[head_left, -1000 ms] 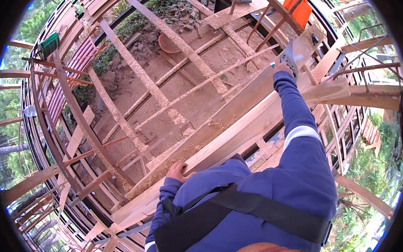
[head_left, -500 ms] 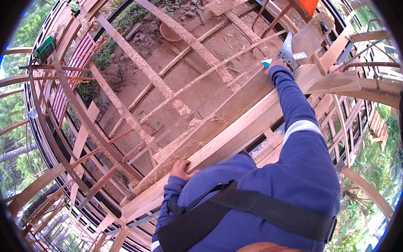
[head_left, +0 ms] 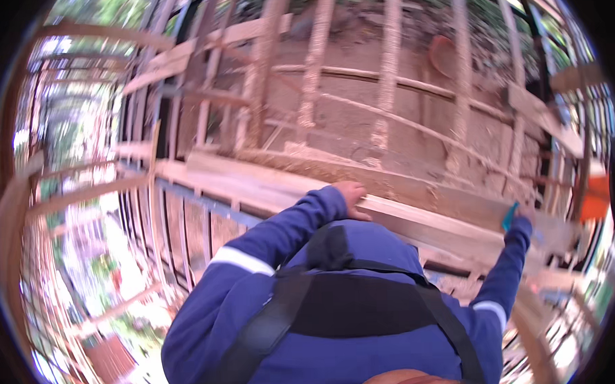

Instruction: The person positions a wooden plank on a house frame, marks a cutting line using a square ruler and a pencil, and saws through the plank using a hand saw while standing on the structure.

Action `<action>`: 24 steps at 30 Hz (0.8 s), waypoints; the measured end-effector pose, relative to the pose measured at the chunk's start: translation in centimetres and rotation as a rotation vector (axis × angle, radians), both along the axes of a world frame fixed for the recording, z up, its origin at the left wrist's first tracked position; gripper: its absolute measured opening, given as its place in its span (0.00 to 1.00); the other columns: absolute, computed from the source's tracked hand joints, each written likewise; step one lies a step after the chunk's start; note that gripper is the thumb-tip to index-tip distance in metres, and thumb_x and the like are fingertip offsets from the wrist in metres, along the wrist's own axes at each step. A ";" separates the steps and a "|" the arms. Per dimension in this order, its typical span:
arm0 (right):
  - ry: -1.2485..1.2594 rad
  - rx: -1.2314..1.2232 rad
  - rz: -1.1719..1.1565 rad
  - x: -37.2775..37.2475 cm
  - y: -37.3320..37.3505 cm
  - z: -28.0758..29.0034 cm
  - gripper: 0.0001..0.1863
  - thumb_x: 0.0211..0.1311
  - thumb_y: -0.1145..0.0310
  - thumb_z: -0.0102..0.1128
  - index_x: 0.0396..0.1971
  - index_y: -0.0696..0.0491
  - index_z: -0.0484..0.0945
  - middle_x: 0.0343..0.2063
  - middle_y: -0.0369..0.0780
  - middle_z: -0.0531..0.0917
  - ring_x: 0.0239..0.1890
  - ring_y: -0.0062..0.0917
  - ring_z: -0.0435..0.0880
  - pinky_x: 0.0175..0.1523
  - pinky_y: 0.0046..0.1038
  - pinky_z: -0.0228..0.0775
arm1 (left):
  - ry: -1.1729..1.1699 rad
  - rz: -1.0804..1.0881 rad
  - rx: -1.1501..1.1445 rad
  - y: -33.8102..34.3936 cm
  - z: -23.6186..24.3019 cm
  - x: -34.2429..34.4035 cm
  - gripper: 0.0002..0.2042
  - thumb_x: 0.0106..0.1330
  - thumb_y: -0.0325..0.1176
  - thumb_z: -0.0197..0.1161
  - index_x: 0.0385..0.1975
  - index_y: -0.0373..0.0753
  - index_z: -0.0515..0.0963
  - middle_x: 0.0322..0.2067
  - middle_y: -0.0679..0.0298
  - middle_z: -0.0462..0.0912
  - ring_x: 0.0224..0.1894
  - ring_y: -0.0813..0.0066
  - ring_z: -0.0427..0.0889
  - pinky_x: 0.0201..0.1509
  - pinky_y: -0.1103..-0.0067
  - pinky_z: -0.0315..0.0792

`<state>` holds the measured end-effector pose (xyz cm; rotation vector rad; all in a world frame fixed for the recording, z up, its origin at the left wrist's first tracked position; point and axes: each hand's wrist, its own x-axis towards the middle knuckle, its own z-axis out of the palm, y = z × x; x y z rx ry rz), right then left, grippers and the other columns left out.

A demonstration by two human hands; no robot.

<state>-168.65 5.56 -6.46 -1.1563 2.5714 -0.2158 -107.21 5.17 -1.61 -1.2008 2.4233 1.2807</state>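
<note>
My left hand [head_left: 350,196] lies, unclenched, on the pale beam [head_left: 423,217]; my right hand [head_left: 522,218] grasps a turquoise-handled tool [head_left: 509,217], blurred.

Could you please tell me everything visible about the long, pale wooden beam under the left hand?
The long, pale wooden beam has a lighter top and darker side. It slants across the view, left end higher, beside a brown wooden plank strewn with shavings. The bare left hand rests on it; blur softens its right end.
</note>
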 end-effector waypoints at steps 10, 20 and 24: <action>-0.040 0.089 1.082 36.6 4.4 10.9 0.26 0.45 0.53 0.70 0.46 0.46 0.81 0.40 0.50 0.76 0.44 0.46 0.78 0.47 0.42 0.72 | 0.177 0.323 -0.013 2.2 -4.6 2.4 0.30 0.52 0.60 0.66 0.43 0.37 0.81 0.42 0.49 0.83 0.48 0.51 0.81 0.53 0.65 0.74; 0.274 0.076 1.289 43.0 7.7 8.3 0.35 0.34 0.45 0.76 0.41 0.51 0.75 0.37 0.47 0.72 0.45 0.46 0.73 0.46 0.43 0.70 | -0.414 1.306 -0.117 -8.1 -1.8 36.6 0.23 0.62 0.49 0.60 0.48 0.37 0.81 0.49 0.48 0.81 0.54 0.53 0.80 0.60 0.65 0.72; 0.431 -0.010 1.334 43.8 8.3 8.2 0.31 0.38 0.45 0.72 0.40 0.49 0.75 0.36 0.46 0.71 0.43 0.43 0.73 0.44 0.43 0.68 | -0.510 1.465 -0.147 -8.4 -6.6 44.9 0.20 0.65 0.46 0.57 0.47 0.37 0.82 0.46 0.47 0.83 0.52 0.52 0.81 0.59 0.64 0.73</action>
